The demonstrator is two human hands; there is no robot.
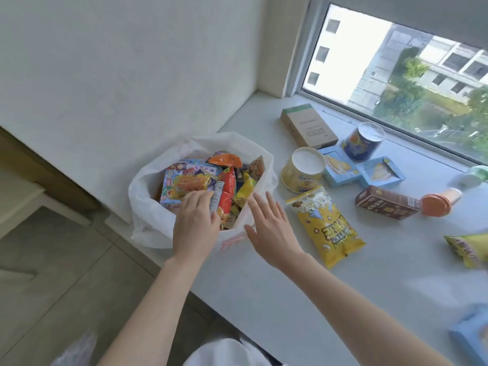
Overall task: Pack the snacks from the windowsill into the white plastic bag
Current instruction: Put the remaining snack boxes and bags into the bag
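Observation:
The white plastic bag [150, 207] stands open at the left end of the windowsill [264, 286], filled with several colourful snack packets. My left hand [195, 223] rests palm down on the packets inside it, fingers touching an orange-yellow packet [191, 182]. My right hand [269, 225] hovers open, fingers spread, beside the bag's right rim, holding nothing. A yellow popcorn bag [324, 225] lies just right of that hand. Beyond it sit a yellow cup [302, 170], two light blue boxes [340, 166], a dark blue cup [363, 141] and a brown box [385, 203].
A kraft carton [307, 126] lies near the window [396, 75]. An orange-lidded cup [438, 203], a green-white cup [472, 177], a yellow-green packet [467, 249] and a blue box [472, 336] are at the right. The wall rises left; the floor drops off below the sill's front edge.

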